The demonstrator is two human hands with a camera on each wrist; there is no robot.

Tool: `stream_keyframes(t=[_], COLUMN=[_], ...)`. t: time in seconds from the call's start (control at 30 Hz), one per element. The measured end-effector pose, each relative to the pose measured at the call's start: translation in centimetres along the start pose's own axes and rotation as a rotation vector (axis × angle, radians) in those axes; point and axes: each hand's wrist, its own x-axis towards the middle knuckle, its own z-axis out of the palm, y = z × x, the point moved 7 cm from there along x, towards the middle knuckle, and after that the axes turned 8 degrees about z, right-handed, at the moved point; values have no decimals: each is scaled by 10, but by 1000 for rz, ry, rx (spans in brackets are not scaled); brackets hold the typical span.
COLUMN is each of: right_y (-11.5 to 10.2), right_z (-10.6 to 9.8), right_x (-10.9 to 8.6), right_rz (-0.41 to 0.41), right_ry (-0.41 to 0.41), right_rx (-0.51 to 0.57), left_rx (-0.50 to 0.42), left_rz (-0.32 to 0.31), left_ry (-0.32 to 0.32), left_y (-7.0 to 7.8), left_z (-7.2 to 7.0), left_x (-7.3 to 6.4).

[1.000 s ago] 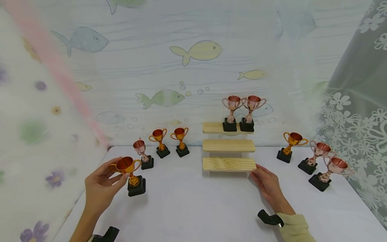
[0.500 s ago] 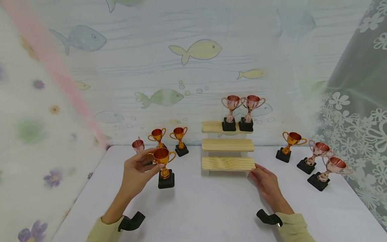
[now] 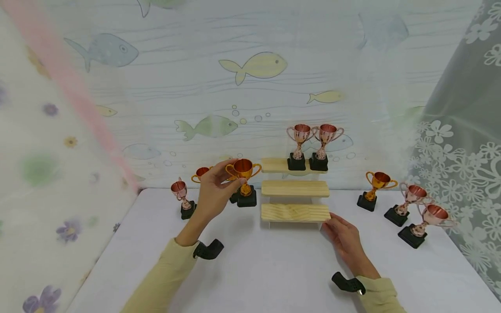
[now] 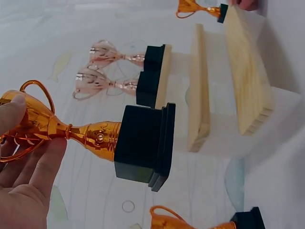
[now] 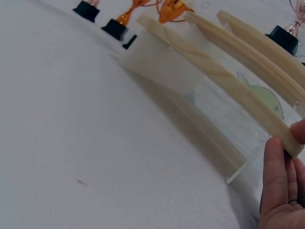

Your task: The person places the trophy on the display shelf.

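Holding, left hand (image 3: 219, 184): clamped on a gold trophy (image 3: 245, 190) at its cup, thumb on the near side, fingers behind. Trophy upright, in the air, no support seen under its base.
Trophy position: just off the left ends of the middle and bottom planks of the rack (image 3: 295, 188), as I look at it. Not on any plank.
Just moved: a second ago I had it out toward the left edge of the tabletop (image 3: 250, 269); now it's beside the rack.
Reads as: mid-carry. Rack side reached, set-down not done.
Right hand (image 3: 346, 239): pinching the right end of the bottom plank (image 3: 295, 213), same spot throughout. Probably steadying the rack.
Top plank (image 3: 274, 164): two rose trophies (image 3: 320, 153) upright toward its right end, unchanged.
Tabletop, far left corner: single rose trophy (image 3: 184, 198) nearby; second gold trophy (image 3: 202, 172) partly behind my left hand; third gold trophy (image 3: 233, 199) mostly hidden behind the held one.
Tabletop, right edge: fourth gold trophy (image 3: 376, 184) toward the far edge, rose pair (image 3: 426, 217) nearer me.
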Motion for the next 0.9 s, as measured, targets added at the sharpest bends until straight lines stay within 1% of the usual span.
stream_keyframes(t=[0.1,0.2,0.3,0.4,0.67,0.8,0.9], right_y=[0,-1,-1,0,1,1,1], right_z=[0,0,0,0,0,0,0], right_x=[0,-2,-3,-2,0,0,-1], right_rz=[-4,-6,-6,-3,-7,-3,-2], right_ry=[-6,-11,-12,-12,-12,-12,-12], right_rx=[7,6,1,0,2,0,-5], left_rx=[15,-5,-26,-20,-9,-3,-11], left_rz=[1,-4,5,16,-17,-26,-37], left_ry=[-24,-47,-50,-45,-67,-61,-60], left_y=[-5,-11,-16,-20,-30,-34,-39], left_z=[10,18,25,31,45,51,57], left_x=[13,26,38,49,81,93,99])
